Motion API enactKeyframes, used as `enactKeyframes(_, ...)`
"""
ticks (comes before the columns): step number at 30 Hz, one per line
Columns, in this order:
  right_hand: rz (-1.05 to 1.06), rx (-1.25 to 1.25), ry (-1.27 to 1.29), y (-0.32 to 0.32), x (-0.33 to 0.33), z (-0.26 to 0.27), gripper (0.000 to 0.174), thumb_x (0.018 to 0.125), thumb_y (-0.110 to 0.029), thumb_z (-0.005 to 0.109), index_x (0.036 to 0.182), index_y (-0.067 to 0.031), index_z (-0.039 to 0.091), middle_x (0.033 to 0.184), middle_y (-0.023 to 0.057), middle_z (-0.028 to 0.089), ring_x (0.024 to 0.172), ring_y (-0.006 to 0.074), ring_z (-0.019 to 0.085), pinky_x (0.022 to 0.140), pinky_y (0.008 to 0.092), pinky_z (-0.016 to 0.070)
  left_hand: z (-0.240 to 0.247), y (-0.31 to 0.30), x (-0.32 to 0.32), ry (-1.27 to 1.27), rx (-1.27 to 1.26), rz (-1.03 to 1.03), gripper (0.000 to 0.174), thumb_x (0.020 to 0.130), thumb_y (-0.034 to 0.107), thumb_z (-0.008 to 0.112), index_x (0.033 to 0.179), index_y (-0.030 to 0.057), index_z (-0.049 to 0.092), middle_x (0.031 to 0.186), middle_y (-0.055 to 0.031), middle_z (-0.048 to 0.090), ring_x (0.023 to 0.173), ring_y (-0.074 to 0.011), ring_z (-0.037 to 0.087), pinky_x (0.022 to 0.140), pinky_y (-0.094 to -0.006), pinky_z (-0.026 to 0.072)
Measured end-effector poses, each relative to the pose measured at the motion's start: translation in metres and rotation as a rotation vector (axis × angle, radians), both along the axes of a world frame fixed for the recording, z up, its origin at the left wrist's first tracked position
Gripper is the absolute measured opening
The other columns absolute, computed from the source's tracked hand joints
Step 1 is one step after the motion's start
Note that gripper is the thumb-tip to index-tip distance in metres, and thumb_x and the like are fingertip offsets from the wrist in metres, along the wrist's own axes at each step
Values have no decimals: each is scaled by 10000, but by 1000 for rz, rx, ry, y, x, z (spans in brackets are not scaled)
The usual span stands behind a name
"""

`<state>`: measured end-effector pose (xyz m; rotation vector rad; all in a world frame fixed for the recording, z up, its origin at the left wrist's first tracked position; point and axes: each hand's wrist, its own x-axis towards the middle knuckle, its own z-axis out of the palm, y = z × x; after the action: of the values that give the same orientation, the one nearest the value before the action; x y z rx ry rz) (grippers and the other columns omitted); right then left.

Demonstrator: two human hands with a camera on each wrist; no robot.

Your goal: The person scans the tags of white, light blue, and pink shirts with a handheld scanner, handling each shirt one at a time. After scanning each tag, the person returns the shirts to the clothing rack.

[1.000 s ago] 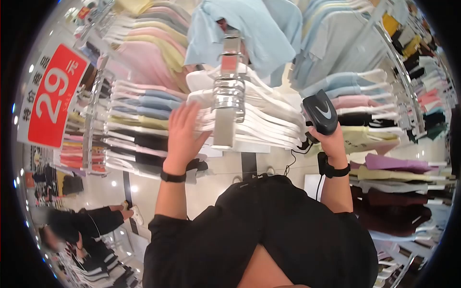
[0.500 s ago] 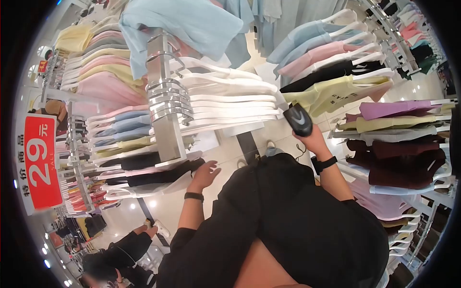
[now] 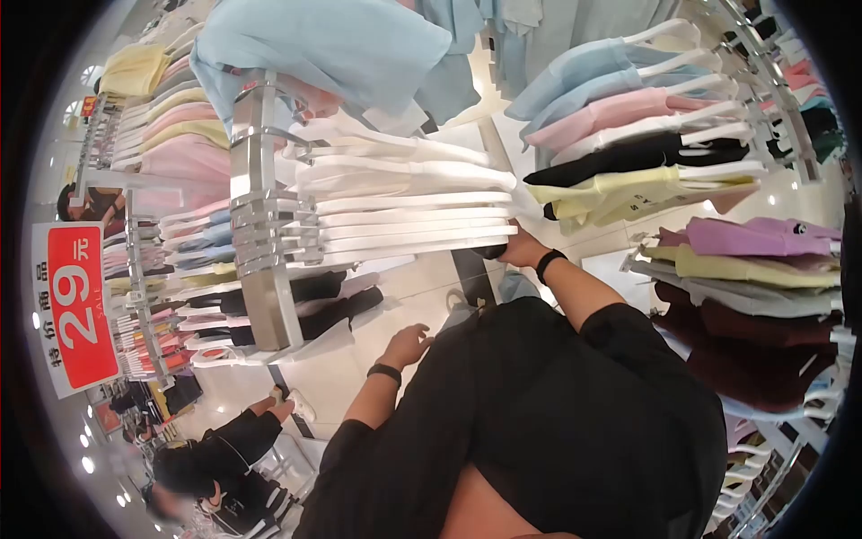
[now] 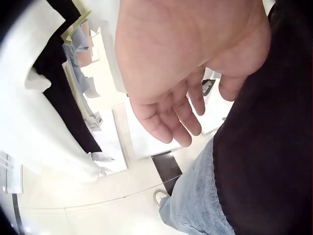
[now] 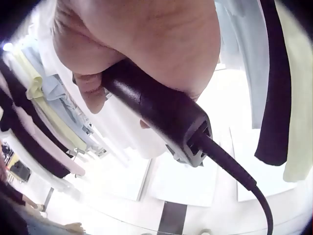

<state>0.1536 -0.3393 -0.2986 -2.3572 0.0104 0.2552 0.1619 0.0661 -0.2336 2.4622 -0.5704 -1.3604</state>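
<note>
My right hand (image 3: 527, 247) grips a black corded barcode scanner (image 5: 164, 110), its fingers wrapped round the handle. In the head view the hand is at the outer ends of a row of white hangers (image 3: 417, 221), which hide most of the scanner. White garments (image 3: 404, 175) hang from these hangers on a chrome rail (image 3: 260, 211). The scanner's cable (image 5: 227, 161) trails down from the handle's base. My left hand (image 3: 410, 344) hangs relaxed by my body, holding nothing. In the left wrist view its fingers (image 4: 168, 120) are loosely bent above the floor.
A light blue garment (image 3: 323, 45) hangs at the rail's far end. Racks of pastel and dark clothes stand at left and right, including a yellow top (image 3: 620, 193). A red price sign (image 3: 83, 305) is at the left edge. Another person (image 3: 215, 454) is at the lower left.
My left hand has dropped from the white hangers to my side. The right hand has moved inward with the scanner to the hangers' ends. The view has turned, shifting the rail left.
</note>
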Motion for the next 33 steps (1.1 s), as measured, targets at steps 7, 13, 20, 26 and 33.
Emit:
enactKeyframes(7,-93,234,-133,-10,18,-62,352,787,-290,801,1042,-52,754,961,256,731,957,438,694,852,511,547,23,7,-41,-69,-31,219,390,970,324,671,1250,53,682,1090,-141,760,980,-305,732,876,-406,571)
enactKeyframes(13,-110,528,180,-7,-15,-36,435,802,-279,805,1163,-47,736,1058,176,766,966,305,722,895,389,547,12,-16,-50,-106,-133,404,378,977,333,682,1237,59,675,1088,-149,757,946,-286,736,851,-402,582)
enactKeyframes(20,-258,700,496,14,-38,47,318,822,-195,833,1040,13,731,784,42,680,684,149,610,669,319,496,-10,-74,-35,-10,-303,153,580,892,399,755,1333,40,638,1327,-198,663,1198,-347,654,1023,-426,522)
enactKeyframes(26,-383,932,447,48,-56,96,337,853,-131,797,1159,-7,731,996,32,734,815,130,633,743,317,515,-51,-113,-39,-61,-589,64,758,789,480,846,1344,19,613,1351,-227,642,1231,-389,629,1088,-432,474)
enactKeyframes(33,-397,966,419,73,-72,117,342,881,-86,748,1207,14,714,1072,52,744,799,123,636,747,296,527,-31,-133,-45,100,-749,272,537,762,394,878,1145,50,725,1069,-141,755,1048,-294,719,928,-423,531)
